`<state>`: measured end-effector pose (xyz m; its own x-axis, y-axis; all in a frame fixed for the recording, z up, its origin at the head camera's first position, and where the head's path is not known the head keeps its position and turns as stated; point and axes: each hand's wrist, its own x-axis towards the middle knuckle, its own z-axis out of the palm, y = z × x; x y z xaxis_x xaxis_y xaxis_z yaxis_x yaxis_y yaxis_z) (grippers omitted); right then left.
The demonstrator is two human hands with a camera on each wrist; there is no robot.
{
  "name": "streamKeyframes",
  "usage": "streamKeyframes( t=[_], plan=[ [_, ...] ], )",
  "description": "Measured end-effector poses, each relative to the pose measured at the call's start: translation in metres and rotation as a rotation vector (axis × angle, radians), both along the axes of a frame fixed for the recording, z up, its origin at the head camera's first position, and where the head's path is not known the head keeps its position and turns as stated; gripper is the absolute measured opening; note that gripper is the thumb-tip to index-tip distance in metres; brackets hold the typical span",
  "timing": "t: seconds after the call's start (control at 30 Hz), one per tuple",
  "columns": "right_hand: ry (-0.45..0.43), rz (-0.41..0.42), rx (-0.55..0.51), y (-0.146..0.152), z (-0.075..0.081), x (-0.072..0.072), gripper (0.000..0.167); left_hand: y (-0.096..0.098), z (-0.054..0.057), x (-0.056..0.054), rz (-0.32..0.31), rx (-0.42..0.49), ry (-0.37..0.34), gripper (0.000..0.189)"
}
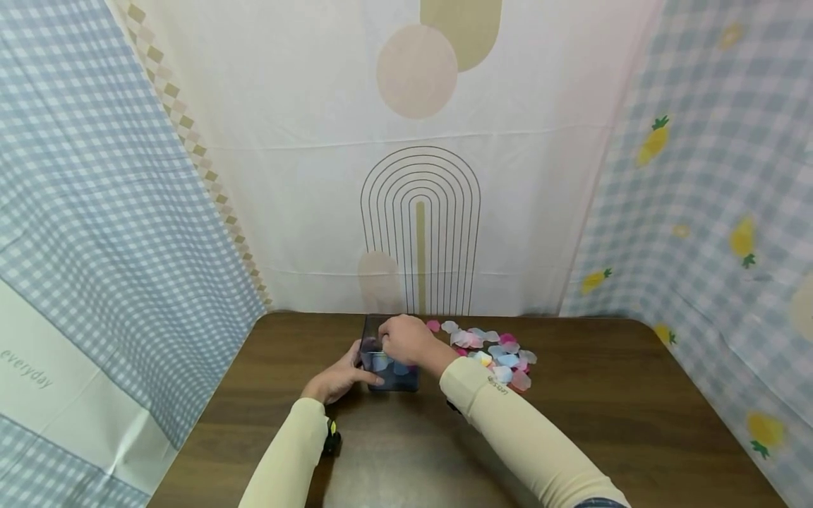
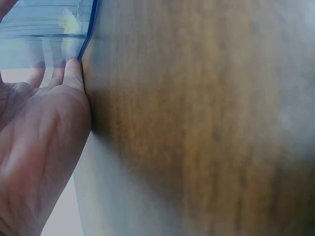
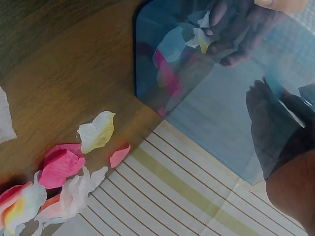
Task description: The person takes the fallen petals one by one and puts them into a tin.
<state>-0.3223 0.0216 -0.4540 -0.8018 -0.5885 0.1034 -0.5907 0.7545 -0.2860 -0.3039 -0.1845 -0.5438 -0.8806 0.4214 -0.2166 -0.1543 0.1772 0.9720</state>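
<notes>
A see-through blue plastic box (image 1: 403, 383) stands on the table, its top open. My left hand (image 1: 339, 377) grips it from the left, thumb along the near side and fingers around the far side. In the left wrist view those fingers show through the clear wall, close to the tabletop. My right hand (image 1: 409, 342) reaches into the opening from above. Through the tinted wall of the box (image 3: 211, 118), the right wrist view shows its darkened fingers (image 3: 258, 105) inside; I cannot tell whether they hold anything. Blue, pink and yellowish artificial petals (image 3: 170, 46) lie in the box.
Loose artificial petals (image 1: 508, 360) in pink, white and light blue are scattered to the right of the box. The brown wooden table (image 1: 603, 402) ends at a printed cloth (image 1: 305, 212) behind, with checked cloths hanging at both sides.
</notes>
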Motion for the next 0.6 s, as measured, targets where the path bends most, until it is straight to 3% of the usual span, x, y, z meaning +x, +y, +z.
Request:
streamKeyframes(
  t=[0.6],
  plan=[
    [0.002, -0.018, -0.009, -0.0012, -0.0002, 0.0009, 0.032, 0.001, 0.0014, 0.001, -0.01, 0.017, 0.004, 0.101]
  ],
)
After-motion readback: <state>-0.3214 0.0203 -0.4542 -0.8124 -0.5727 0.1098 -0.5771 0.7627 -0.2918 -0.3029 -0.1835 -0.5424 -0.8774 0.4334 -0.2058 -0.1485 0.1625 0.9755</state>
